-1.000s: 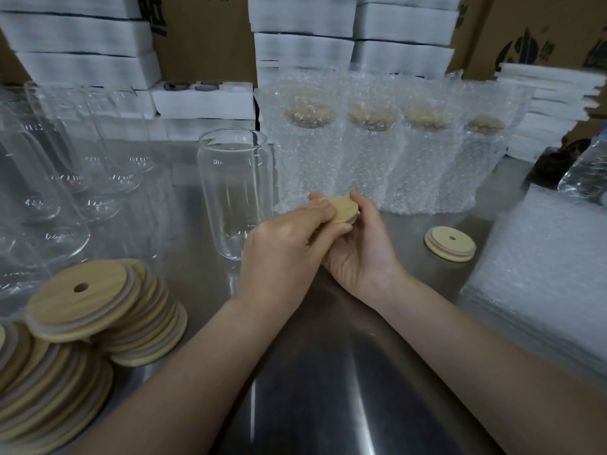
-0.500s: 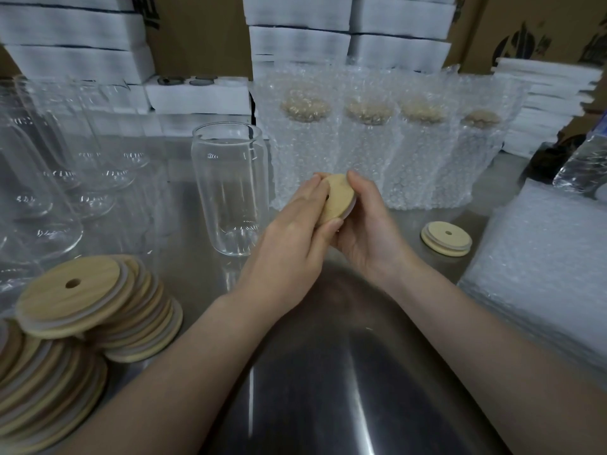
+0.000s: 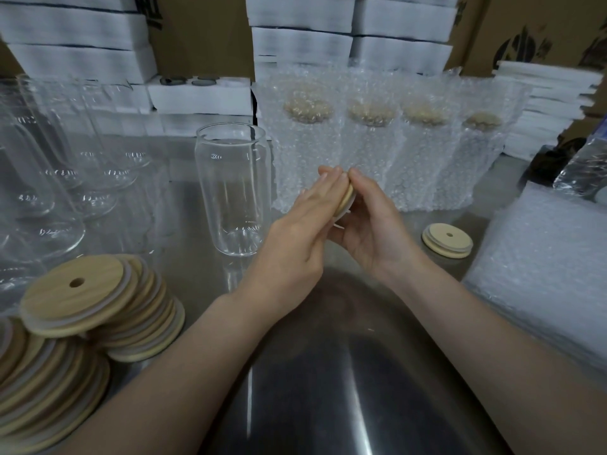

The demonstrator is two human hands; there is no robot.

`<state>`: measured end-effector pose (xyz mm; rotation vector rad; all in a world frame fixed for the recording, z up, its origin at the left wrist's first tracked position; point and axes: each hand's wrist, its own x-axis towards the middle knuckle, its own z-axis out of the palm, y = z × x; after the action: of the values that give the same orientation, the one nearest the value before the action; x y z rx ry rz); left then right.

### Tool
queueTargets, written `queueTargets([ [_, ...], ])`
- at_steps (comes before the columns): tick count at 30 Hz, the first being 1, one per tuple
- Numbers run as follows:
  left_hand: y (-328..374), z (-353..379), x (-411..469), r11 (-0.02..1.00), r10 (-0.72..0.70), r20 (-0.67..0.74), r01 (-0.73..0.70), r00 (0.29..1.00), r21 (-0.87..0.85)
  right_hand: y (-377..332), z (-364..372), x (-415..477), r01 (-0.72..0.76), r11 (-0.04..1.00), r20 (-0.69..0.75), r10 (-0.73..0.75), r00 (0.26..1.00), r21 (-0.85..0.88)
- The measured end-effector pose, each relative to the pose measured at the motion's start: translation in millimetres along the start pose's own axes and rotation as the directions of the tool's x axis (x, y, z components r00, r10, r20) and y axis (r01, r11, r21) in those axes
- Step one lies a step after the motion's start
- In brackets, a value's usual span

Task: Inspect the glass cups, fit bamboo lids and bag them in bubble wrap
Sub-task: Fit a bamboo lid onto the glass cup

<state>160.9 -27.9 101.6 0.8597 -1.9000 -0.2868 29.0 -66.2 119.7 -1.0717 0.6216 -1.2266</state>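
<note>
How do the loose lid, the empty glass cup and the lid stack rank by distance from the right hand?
1. loose lid, on the table just right of the right hand.
2. empty glass cup, to the left, beyond the left hand.
3. lid stack, far left.

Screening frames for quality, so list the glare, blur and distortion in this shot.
Head view: lighting is dim and even; bright glare streaks run down the steel table; the wide-angle lens stretches and leans the empty glass cups at the left edge; the bubble-wrapped cups at the back look soft; the held bamboo lid and the central glass cup read fairly sharp.
</note>
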Motion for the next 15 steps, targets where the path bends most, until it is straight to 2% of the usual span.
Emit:
queueTargets([
  [9, -1.4, -4.1, 1.0, 0.994, 0.109, -0.177, -0.102, 0.978, 0.049, 0.5, 5.6, -3.6, -0.042, 0.995, 0.000, 0.042, 0.999, 0.092],
  [15, 2.6, -3.5, 1.7, 0.992, 0.120, -0.331, -0.099, 0.936, 0.080, 4.0, 4.3, -2.6, -0.055, 0.993, 0.018, 0.054, 0.998, 0.108],
])
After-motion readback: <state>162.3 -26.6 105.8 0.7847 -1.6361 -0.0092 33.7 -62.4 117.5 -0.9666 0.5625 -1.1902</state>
